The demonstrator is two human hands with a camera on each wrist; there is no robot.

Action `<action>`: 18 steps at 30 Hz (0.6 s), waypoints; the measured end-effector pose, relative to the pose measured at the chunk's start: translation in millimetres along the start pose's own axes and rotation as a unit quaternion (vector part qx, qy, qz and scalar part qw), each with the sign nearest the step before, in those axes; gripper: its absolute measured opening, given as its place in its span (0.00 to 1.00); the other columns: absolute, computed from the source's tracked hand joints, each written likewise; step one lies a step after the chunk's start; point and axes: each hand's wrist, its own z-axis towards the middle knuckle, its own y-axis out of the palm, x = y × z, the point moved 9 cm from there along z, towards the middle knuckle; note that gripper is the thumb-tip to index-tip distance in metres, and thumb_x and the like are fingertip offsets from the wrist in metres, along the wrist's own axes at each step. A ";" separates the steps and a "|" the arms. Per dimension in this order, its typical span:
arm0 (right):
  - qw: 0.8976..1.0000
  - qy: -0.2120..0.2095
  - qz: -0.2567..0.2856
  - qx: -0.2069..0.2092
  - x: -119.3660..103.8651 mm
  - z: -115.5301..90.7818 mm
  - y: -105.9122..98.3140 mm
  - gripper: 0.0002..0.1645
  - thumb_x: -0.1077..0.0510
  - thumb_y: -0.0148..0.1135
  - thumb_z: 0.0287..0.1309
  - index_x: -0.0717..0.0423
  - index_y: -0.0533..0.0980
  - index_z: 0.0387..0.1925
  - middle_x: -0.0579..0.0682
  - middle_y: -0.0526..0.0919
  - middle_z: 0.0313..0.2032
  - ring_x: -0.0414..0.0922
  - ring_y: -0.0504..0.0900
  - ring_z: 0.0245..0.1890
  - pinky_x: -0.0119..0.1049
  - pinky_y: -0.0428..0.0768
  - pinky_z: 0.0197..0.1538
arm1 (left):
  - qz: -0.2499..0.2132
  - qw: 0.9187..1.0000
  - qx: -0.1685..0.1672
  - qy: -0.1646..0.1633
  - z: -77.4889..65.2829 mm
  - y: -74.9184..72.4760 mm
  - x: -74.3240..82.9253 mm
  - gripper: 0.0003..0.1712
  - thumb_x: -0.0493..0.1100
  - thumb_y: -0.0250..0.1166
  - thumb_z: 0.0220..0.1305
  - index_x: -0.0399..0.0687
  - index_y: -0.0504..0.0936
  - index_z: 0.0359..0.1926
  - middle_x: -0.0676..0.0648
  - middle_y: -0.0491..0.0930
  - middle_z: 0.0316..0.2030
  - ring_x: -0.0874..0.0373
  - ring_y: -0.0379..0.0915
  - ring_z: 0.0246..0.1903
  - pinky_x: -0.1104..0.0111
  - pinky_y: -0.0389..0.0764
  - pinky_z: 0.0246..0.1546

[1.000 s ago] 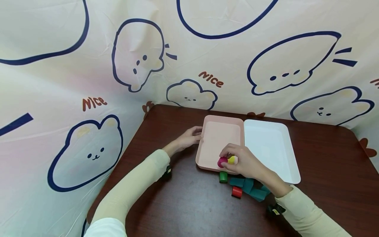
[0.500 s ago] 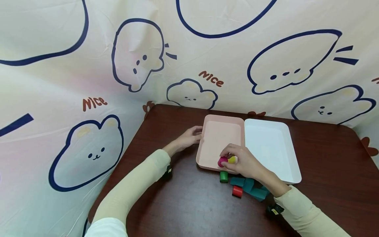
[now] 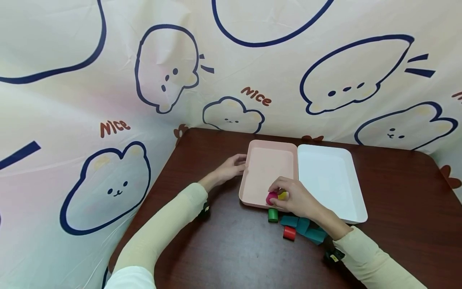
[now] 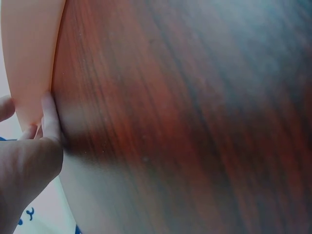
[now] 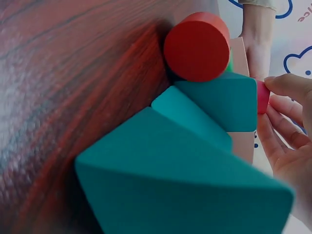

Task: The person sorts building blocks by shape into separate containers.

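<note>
My right hand [image 3: 296, 196] pinches a magenta block [image 3: 271, 198] between thumb and fingers over the near right part of the pink tray [image 3: 268, 160]. A yellow block [image 3: 282, 195] shows just behind it, partly covered by the hand; whether it is also held I cannot tell. In the right wrist view, the magenta block [image 5: 263, 97] sits at the fingertips, its lower part hidden by a teal block [image 5: 219, 102]. My left hand [image 3: 230, 167] rests against the tray's left outer side. In the left wrist view, fingers [image 4: 50, 119] touch the tray wall [image 4: 31, 58].
A white tray [image 3: 326, 176] stands against the pink tray's right side. On the dark wooden table [image 3: 216, 249], in front of the trays, lie a green cylinder [image 3: 272, 215], a red cylinder [image 3: 289, 233] and several teal blocks [image 3: 302, 225]. A printed sheet [image 3: 281, 68] hangs behind.
Hardly anything differs. The right hand keeps its pinch on the magenta block at almost the same spot, and the left hand stays at the tray; the head view has shifted very slightly.
</note>
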 end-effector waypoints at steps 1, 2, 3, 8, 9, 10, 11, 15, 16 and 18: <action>1.000 0.002 0.002 0.000 0.2 -0.2 0.2 0.14 0.63 0.79 0.59 0.53 0.85 0.45 0.42 0.85 0.44 0.39 0.86 0.41 0.39 0.89 0.48 | -0.001 1.000 0.000 0.001 0.2 0.0 -0.3 0.31 0.39 0.58 0.81 0.40 0.62 0.79 0.37 0.67 0.75 0.46 0.67 0.73 0.58 0.79 0.65; 1.000 0.002 0.003 0.000 0.7 -0.4 0.6 0.14 0.63 0.79 0.59 0.53 0.85 0.45 0.42 0.85 0.44 0.39 0.86 0.41 0.39 0.89 0.48 | -0.002 1.000 -0.001 0.002 0.3 -0.1 -0.5 0.31 0.39 0.58 0.81 0.40 0.62 0.79 0.37 0.67 0.75 0.46 0.68 0.73 0.58 0.79 0.65; 1.000 0.002 0.004 -0.001 1.5 -0.5 1.2 0.14 0.63 0.79 0.59 0.52 0.85 0.45 0.42 0.85 0.44 0.39 0.85 0.41 0.39 0.89 0.48 | -0.004 1.000 -0.002 0.002 0.3 0.0 -0.5 0.31 0.38 0.58 0.81 0.40 0.62 0.79 0.36 0.67 0.75 0.46 0.68 0.73 0.58 0.79 0.65; 1.000 0.006 0.011 -0.008 4.2 -1.2 3.9 0.13 0.63 0.78 0.61 0.53 0.85 0.45 0.42 0.85 0.44 0.39 0.86 0.41 0.42 0.90 0.48 | -0.006 1.000 -0.003 0.004 0.5 -0.2 -1.1 0.32 0.39 0.58 0.81 0.40 0.62 0.79 0.37 0.66 0.75 0.46 0.68 0.73 0.58 0.79 0.65; 1.000 0.005 0.011 -0.009 4.6 -1.3 4.2 0.12 0.63 0.78 0.61 0.54 0.85 0.46 0.43 0.85 0.44 0.40 0.86 0.41 0.43 0.90 0.49 | -0.005 1.000 -0.003 0.005 0.7 -0.3 -1.3 0.31 0.38 0.58 0.81 0.40 0.62 0.79 0.37 0.66 0.75 0.46 0.68 0.73 0.58 0.79 0.66; 1.000 0.005 0.011 -0.009 4.7 -1.4 4.3 0.12 0.63 0.77 0.61 0.55 0.85 0.46 0.44 0.85 0.44 0.40 0.86 0.41 0.43 0.90 0.49 | -0.005 1.000 -0.003 0.004 0.8 -0.4 -1.5 0.31 0.38 0.58 0.81 0.40 0.62 0.79 0.37 0.66 0.75 0.46 0.68 0.73 0.58 0.79 0.65; 1.000 0.004 0.009 -0.009 5.2 -1.5 4.3 0.12 0.63 0.77 0.61 0.55 0.85 0.46 0.45 0.85 0.44 0.41 0.86 0.42 0.44 0.89 0.49 | -0.005 1.000 -0.003 0.004 0.9 -0.4 -1.7 0.31 0.38 0.58 0.81 0.40 0.62 0.79 0.37 0.66 0.75 0.46 0.68 0.73 0.58 0.79 0.66; 1.000 0.002 0.001 -0.005 5.8 -1.9 3.5 0.13 0.63 0.77 0.62 0.57 0.85 0.47 0.49 0.86 0.45 0.43 0.87 0.42 0.45 0.89 0.49 | -0.002 1.000 0.000 0.006 1.4 -0.4 -2.5 0.31 0.38 0.57 0.82 0.40 0.62 0.79 0.37 0.66 0.75 0.46 0.68 0.73 0.58 0.79 0.66; 1.000 0.003 -0.001 -0.005 6.2 -2.1 3.4 0.13 0.63 0.77 0.62 0.57 0.85 0.47 0.48 0.86 0.44 0.43 0.87 0.42 0.44 0.89 0.49 | -0.001 1.000 0.000 0.006 1.4 -0.4 -2.6 0.31 0.38 0.58 0.82 0.40 0.62 0.79 0.37 0.66 0.75 0.46 0.68 0.73 0.58 0.79 0.66; 1.000 0.003 -0.003 -0.003 6.8 -2.5 3.0 0.13 0.62 0.77 0.62 0.57 0.85 0.47 0.47 0.86 0.44 0.42 0.87 0.42 0.43 0.89 0.50 | 0.002 1.000 0.001 0.007 1.2 -0.3 -2.4 0.31 0.39 0.58 0.82 0.40 0.62 0.79 0.37 0.66 0.75 0.46 0.68 0.73 0.58 0.79 0.65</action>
